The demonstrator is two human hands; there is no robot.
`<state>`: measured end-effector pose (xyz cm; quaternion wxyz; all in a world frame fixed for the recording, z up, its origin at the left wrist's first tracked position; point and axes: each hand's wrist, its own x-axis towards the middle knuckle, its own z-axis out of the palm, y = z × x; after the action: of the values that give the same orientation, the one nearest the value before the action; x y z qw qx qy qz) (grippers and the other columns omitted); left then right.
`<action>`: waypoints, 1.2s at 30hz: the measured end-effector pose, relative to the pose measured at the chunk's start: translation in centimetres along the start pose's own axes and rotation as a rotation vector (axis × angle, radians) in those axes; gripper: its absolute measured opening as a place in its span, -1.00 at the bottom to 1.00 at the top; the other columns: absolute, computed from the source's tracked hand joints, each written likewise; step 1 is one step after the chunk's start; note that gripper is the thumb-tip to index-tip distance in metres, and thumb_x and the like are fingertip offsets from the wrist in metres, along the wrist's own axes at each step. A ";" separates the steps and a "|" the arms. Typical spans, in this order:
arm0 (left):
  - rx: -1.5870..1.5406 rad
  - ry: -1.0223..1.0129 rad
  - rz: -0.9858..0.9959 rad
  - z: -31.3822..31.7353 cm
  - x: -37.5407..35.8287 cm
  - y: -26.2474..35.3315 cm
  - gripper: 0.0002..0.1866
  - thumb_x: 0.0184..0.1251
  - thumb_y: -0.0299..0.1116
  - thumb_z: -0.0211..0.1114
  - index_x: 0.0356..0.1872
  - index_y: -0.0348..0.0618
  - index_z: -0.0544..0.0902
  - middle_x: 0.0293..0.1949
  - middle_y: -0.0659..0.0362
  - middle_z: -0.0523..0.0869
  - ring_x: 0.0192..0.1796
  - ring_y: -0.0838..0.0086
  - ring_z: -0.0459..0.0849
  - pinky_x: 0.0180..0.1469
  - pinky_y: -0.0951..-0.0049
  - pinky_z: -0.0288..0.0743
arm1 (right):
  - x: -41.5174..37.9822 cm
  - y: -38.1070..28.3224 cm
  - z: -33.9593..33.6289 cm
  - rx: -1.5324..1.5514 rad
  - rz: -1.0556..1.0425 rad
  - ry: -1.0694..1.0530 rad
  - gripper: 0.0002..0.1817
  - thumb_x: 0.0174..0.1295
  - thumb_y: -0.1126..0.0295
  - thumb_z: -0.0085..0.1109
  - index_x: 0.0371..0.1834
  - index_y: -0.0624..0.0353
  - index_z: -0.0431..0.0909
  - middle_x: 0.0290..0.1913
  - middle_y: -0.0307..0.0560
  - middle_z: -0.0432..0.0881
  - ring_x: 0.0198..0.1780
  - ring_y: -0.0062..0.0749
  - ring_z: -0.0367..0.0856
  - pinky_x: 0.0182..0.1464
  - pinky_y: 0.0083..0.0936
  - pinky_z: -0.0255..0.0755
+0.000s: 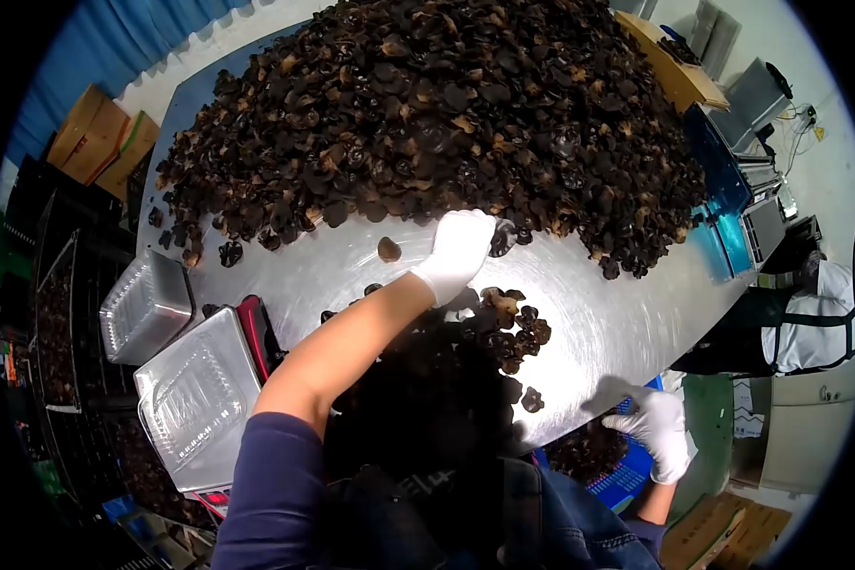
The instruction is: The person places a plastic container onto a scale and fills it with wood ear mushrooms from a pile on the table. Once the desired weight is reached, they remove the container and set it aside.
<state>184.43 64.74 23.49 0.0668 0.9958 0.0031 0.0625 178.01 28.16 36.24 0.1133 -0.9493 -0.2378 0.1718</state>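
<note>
My left hand (pixel 461 249), in a white glove, reaches over the metal table to the near edge of a large heap of wood ear mushrooms (pixel 418 123). Its fingers are closed on a dark wood ear mushroom (pixel 503 237) at their tips. Below that arm lies a smaller, loose group of wood ears (pixel 518 332), partly in shadow. At lower right my gloved right hand (pixel 657 432) is open, fingers apart, above a blue basket (pixel 632 475) with wood ears in it. A single brownish piece (pixel 389 249) lies left of my left hand.
Stacked clear plastic containers (pixel 147 309) stand at the left table edge. Another clear plastic tray (pixel 199 404) rests on a red device (pixel 256 328), perhaps a scale. Cardboard boxes (pixel 90 138) are at far left. A blue box-like object (pixel 722 228) sits at the right edge.
</note>
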 end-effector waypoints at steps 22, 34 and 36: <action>-0.547 -0.321 -0.093 -6.9 -6.6 -7.4 -0.70 0.35 -0.33 0.23 0.04 -0.21 0.66 -0.03 -0.03 0.74 0.04 0.11 0.70 0.10 0.26 0.54 | 13.3 -7.3 5.6 0.634 -0.192 -0.232 -0.65 0.08 0.43 0.50 -0.02 0.15 0.74 -0.33 -0.28 0.69 -0.36 -0.65 0.57 -0.21 -0.60 0.54; -0.163 -0.369 0.226 -2.7 -6.1 -1.8 -0.81 0.29 -0.34 0.16 -0.40 -0.21 0.66 -0.43 0.02 0.68 -0.43 0.05 0.69 -0.28 0.14 0.57 | 26.2 -13.8 8.7 0.182 -0.534 0.578 -0.36 0.02 0.34 0.46 0.25 0.05 0.49 0.18 0.09 0.51 0.10 -0.03 0.56 0.10 -0.25 0.51; -0.413 -0.264 0.163 -3.3 -7.1 -2.4 -0.80 0.30 -0.36 0.15 -0.40 -0.27 0.65 -0.41 -0.05 0.67 -0.33 0.06 0.69 -0.24 0.12 0.53 | 27.0 -13.4 9.9 0.231 -0.534 0.508 -0.59 0.04 0.40 0.39 0.01 0.05 0.58 -0.07 -0.03 0.57 -0.09 -0.11 0.61 -0.07 -0.28 0.53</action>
<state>177.00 67.42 25.51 0.2634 0.9575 -0.0987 -0.0637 191.12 54.23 23.79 0.3154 -0.8472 -0.4202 -0.0788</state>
